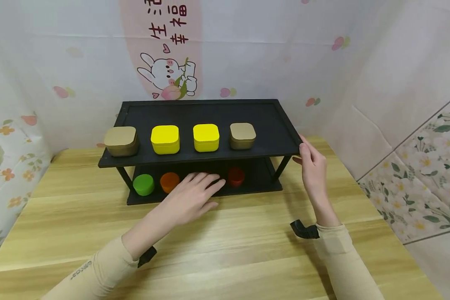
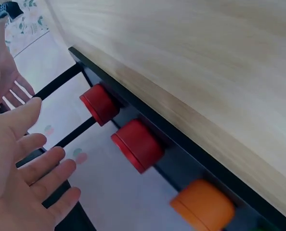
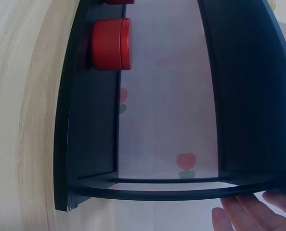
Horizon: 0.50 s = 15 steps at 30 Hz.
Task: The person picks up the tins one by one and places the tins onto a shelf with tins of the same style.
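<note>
A black two-tier shelf (image 1: 210, 109) stands on the wooden table. On its lower tier are round tins: a green one (image 1: 143, 185), an orange one (image 1: 170, 182) and two red ones, the right red tin (image 1: 236, 176) clear to see and the other red tin (image 2: 137, 145) mostly hidden by my hand in the head view. My left hand (image 1: 193, 198) hovers before this tier, fingers spread and holding nothing. My right hand (image 1: 313, 166) grips the upper tier's front right corner, thumb on top and fingers at the side and beneath.
Along the upper tier's front stand squarish tins: a gold one (image 1: 121, 141) at the left, two yellow ones (image 1: 165, 140), and another gold tin (image 1: 242, 136). Thin black posts (image 1: 282, 167) join the tiers. A patterned cloth (image 1: 247, 54) hangs behind.
</note>
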Tool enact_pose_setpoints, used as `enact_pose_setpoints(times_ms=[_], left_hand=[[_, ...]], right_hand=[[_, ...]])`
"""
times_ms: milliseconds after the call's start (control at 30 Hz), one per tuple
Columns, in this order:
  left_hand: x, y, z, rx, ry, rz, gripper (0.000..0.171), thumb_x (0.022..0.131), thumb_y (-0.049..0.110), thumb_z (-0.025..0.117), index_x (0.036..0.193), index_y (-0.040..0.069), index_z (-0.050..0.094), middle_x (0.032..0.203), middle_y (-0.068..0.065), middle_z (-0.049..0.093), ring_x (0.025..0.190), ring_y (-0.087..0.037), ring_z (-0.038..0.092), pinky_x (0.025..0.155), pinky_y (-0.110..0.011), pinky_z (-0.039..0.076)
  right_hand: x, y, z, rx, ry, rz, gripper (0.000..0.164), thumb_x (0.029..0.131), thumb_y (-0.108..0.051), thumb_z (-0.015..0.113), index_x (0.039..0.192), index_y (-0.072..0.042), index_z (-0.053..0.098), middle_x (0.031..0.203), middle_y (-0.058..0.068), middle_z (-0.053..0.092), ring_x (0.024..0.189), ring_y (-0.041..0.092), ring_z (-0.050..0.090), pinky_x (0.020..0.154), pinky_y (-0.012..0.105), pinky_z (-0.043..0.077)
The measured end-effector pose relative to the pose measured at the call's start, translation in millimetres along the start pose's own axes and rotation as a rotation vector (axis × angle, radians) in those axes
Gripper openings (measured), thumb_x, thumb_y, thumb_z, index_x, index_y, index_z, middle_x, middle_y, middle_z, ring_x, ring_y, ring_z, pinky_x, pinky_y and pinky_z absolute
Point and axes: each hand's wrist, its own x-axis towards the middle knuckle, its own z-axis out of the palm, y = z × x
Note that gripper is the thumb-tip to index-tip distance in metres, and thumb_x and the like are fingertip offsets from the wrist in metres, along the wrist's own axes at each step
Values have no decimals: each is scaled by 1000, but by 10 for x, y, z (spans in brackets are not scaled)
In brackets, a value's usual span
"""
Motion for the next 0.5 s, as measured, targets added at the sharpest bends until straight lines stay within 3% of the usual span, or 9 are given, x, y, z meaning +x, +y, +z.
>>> enact_pose_setpoints(times_ms=[100,233,400,500], left_hand=[[-82,16,-42,8,1,56,60,96,43,72,147,16,56,148,-7,59,132,-27,59,110,-47,51],[-214,41,-118,1,-47,89,66,98,51,65,153,19,49,156,-7,52,142,-28,52,117,-50,44],[-392,56,-192,-16,-99,77,72,99,60,55,160,26,39,166,-5,39,152,-28,41,125,-53,34],[-474,62,-224,-31,-107,61,73,98,63,54,161,30,36,170,-2,32,156,-29,35,126,-56,30]], right_hand=[[-14,37,-63,1,15,-10,43,109,-41,45,146,-24,59,150,6,59,119,-1,64,90,19,59],[-43,69,-127,-6,0,-31,43,110,-41,43,147,-25,58,151,6,58,116,-5,64,90,18,59],[-67,116,-166,-60,-54,-53,44,112,-39,37,151,-25,53,152,10,57,110,-10,64,89,16,58],[-91,161,-197,-107,-79,-43,50,112,-40,34,149,-15,55,143,18,63,104,-11,64,89,14,57]])
